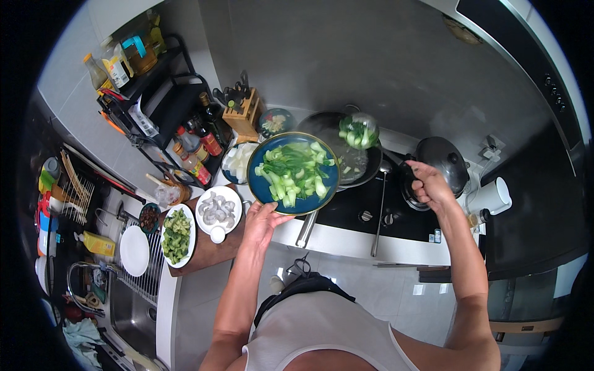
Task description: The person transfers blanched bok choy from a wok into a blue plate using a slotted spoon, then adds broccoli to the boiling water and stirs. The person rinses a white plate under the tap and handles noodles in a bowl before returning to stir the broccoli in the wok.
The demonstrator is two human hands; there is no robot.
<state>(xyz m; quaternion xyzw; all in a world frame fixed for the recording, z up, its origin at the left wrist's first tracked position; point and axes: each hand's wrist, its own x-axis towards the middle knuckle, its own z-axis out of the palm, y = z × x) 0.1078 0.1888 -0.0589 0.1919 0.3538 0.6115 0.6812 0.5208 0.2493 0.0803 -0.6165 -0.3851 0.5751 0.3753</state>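
My left hand grips the near rim of a dark blue plate with a gold edge. Cut bok choy, bright green and wet, covers its middle. With my right hand closed round its handle, I hold a skimmer at the plate's far right. More bok choy lies in the skimmer's bowl. Below the skimmer is a dark wok with liquid and a few pale pieces in it. The plate hides part of the wok's left side.
A lidded black pot stands right of the wok, and a long-handled ladle lies across the stove. Left are plates of shrimp and chopped greens, a knife block, a bottle rack and a sink.
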